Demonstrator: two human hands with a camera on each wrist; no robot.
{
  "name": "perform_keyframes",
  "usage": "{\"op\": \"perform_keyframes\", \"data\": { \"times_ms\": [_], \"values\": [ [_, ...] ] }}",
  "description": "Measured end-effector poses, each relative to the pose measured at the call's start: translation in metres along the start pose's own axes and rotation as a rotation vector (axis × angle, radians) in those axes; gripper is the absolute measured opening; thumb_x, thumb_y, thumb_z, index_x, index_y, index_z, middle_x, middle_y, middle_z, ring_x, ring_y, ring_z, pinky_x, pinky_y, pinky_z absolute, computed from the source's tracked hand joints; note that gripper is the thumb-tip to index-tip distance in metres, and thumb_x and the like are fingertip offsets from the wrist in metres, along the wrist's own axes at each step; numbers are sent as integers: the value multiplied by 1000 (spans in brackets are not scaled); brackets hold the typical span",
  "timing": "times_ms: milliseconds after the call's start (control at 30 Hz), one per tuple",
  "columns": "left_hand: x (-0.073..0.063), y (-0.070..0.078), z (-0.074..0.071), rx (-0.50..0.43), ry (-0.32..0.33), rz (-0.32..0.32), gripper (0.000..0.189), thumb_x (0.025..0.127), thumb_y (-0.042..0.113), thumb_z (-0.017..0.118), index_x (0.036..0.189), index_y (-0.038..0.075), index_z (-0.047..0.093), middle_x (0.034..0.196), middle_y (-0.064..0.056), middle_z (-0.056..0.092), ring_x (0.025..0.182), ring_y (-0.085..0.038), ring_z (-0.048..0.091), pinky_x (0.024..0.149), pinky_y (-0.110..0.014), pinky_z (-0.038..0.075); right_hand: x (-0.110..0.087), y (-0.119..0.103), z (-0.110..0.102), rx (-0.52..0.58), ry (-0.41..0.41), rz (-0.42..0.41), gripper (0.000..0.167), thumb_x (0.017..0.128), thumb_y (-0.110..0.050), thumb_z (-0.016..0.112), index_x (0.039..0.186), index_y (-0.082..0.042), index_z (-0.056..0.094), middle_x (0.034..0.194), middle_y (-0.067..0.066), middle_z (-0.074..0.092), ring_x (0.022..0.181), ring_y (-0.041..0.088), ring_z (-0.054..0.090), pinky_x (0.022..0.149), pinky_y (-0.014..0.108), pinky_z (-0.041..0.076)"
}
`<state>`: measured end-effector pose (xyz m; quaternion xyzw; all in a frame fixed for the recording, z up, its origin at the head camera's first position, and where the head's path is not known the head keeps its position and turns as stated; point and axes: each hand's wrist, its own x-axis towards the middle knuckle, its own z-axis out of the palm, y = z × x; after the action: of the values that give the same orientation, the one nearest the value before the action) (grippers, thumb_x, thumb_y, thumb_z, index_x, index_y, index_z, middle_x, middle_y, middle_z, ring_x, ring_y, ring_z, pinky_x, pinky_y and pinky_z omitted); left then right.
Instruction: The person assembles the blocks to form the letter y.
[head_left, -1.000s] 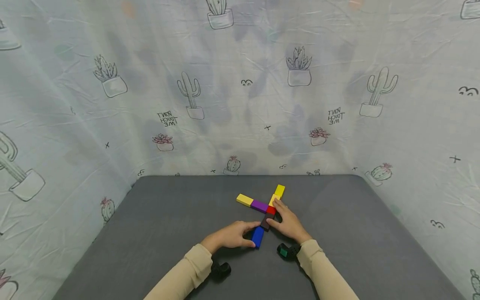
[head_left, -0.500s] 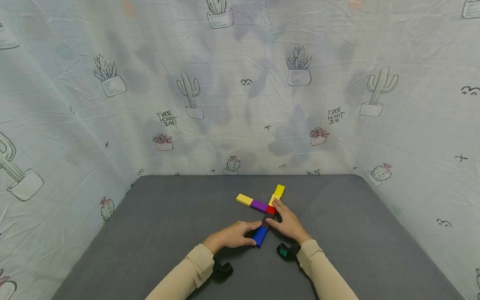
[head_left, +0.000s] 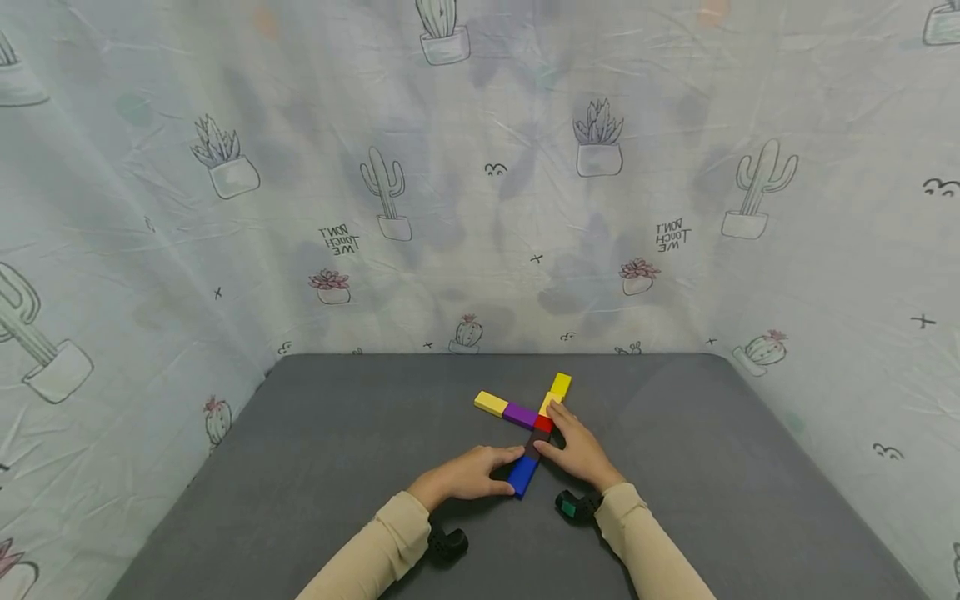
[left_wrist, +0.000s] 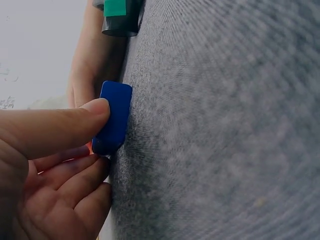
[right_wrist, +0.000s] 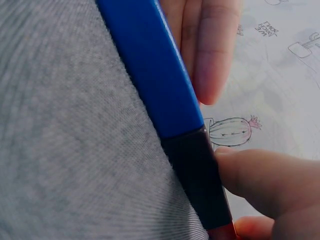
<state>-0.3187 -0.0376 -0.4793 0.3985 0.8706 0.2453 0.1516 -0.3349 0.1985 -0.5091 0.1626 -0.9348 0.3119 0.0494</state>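
Observation:
In the head view, a blue block (head_left: 522,477) lies end to end with a dark brown block (head_left: 532,442), then a red block (head_left: 543,424), a pale yellow block (head_left: 548,402) and a yellow block (head_left: 561,383). My left hand (head_left: 468,473) grips the blue block, thumb at its near end, fingertips by its joint with the brown one. With my right hand (head_left: 581,450), the thumb rests on the brown block and extended fingers touch the pale yellow block. Blue and brown meet closely in the right wrist view.
From the red block, a purple block (head_left: 519,415) and another pale yellow block (head_left: 491,404) branch left. All lie on a grey table (head_left: 360,408). Black cameras (head_left: 447,546) are strapped at both wrists. A cactus-print curtain (head_left: 480,192) stands behind the table.
My left hand has swung the near end of the blue block slightly to the right, bringing it in line with the brown block, which has also straightened. The right hand has stayed put.

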Motion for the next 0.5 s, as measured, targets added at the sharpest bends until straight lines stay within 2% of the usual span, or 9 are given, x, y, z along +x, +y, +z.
{"op": "perform_keyframes", "data": {
  "times_ms": [500],
  "values": [
    [0,-2,0,-53,1,-7,63,95,37,57,146,8,36,150,-7,38,138,-20,36,112,-36,33,0,1,2,13,5,-1,77,89,-43,61,146,0,33,155,15,27,143,34,23,112,55,24]
  ]
}}
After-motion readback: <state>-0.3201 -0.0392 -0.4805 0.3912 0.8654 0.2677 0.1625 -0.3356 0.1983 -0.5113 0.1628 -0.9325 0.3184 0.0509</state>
